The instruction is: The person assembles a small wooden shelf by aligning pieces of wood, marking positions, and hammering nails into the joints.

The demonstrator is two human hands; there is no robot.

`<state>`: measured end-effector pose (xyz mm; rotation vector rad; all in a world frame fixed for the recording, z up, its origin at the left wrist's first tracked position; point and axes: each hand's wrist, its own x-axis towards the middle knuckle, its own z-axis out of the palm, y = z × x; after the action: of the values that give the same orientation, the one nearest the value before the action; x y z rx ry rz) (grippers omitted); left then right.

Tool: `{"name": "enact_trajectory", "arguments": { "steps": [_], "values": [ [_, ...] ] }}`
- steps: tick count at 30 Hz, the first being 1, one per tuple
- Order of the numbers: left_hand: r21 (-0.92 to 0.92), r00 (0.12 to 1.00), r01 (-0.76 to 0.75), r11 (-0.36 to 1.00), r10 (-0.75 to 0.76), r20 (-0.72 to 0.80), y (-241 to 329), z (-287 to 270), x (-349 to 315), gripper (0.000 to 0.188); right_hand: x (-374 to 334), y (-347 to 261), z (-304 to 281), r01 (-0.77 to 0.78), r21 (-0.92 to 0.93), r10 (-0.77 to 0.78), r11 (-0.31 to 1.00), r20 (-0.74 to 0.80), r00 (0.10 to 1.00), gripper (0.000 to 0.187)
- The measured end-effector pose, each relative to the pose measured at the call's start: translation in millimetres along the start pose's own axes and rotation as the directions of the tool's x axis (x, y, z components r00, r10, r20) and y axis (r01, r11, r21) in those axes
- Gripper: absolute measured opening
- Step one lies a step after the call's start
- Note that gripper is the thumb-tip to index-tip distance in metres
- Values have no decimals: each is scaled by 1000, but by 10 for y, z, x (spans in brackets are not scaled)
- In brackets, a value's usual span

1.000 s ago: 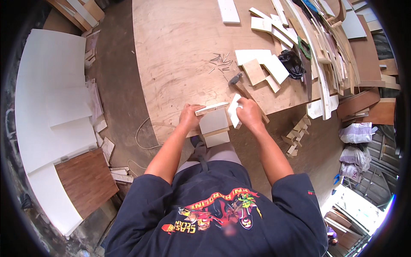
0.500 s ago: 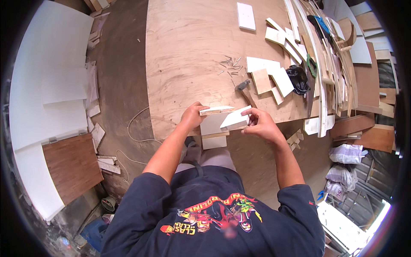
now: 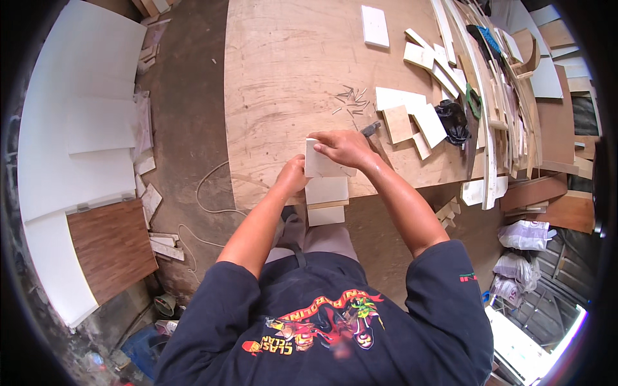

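A white board (image 3: 327, 168) stands at the near edge of the wooden worktable. My right hand (image 3: 346, 149) is closed over its upper part, thumb on the near face and fingers across the top. At the board's lower left edge, my left hand (image 3: 293, 175) is closed on it, with its fingertips partly hidden. Just below, a joined white-faced wooden piece (image 3: 326, 190) with a bare wood edge strip juts out over my lap. Beyond my right hand lies a hammer (image 3: 371, 129), its handle partly covered by my wrist. Several loose nails (image 3: 353, 100) are scattered farther back.
White and bare wood offcuts (image 3: 399, 100) lie right of the nails, beside a black plastic bag (image 3: 453, 122). Long wood strips (image 3: 484, 128) pile along the table's right side. A single white board (image 3: 375, 26) rests at the back. A cord (image 3: 199, 193) curves over the floor at left.
My right hand has swung left and up, bringing its white piece over to the left hand. The two pieces, apart before, now meet. The view has shifted slightly.
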<state>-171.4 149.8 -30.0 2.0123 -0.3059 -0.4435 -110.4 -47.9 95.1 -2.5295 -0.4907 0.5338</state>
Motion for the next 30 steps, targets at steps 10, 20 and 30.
{"name": "enact_trajectory", "arguments": {
  "steps": [10, 20, 30],
  "values": [
    [-427, 991, 126, 896, -129, 22, -110, 37, -135, 38, 71, 126, 247, 41, -129, -63, 991, -173, 983, 41],
    [-664, 946, 108, 740, -282, -161, 221, 271, -304, 48, 125, 112, 214, 75, -87, -88, 993, -159, 983, 42],
    [-248, 888, 221, 943, -299, -349, 313, 347, -226, 48, 48, 291, 244, 59, -36, -69, 998, -437, 897, 40]
  ]
}}
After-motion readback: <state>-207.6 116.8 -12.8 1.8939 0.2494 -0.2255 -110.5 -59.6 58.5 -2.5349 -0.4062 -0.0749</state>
